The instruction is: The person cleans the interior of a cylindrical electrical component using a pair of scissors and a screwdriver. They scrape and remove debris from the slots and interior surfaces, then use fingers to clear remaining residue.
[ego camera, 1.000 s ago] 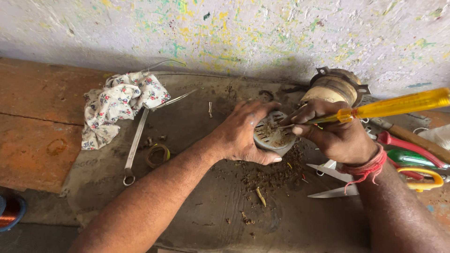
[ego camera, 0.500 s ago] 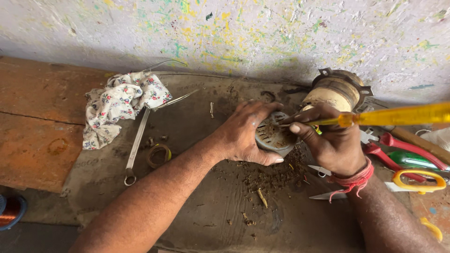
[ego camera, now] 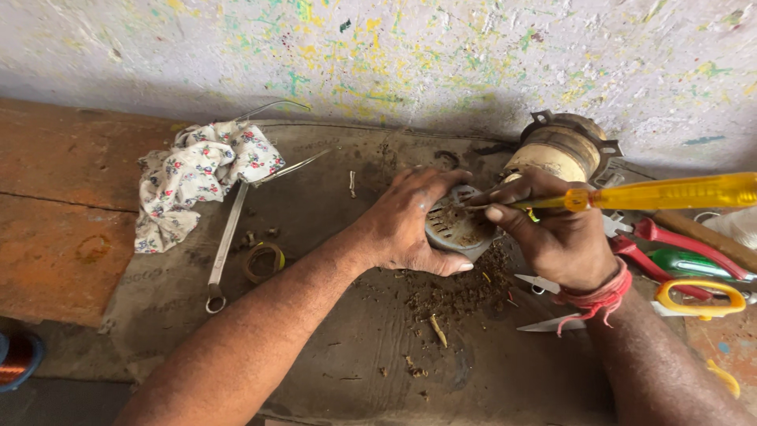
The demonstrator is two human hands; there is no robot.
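While gripping screwdriver (ego camera: 670, 192), right hand (ego camera: 556, 237) closed.

Lighting: soft, even daylight, moderately bright; no glare. Shadows: a faint band along the wall (ego camera: 394, 55) where it meets the desk (ego camera: 71, 158); soft shade under both forearms. Focus: centre sharp; yellow screwdriver (ego camera: 670, 192) handle slightly smeared. Edges: mild wide-angle bending; near corners darker and softer.
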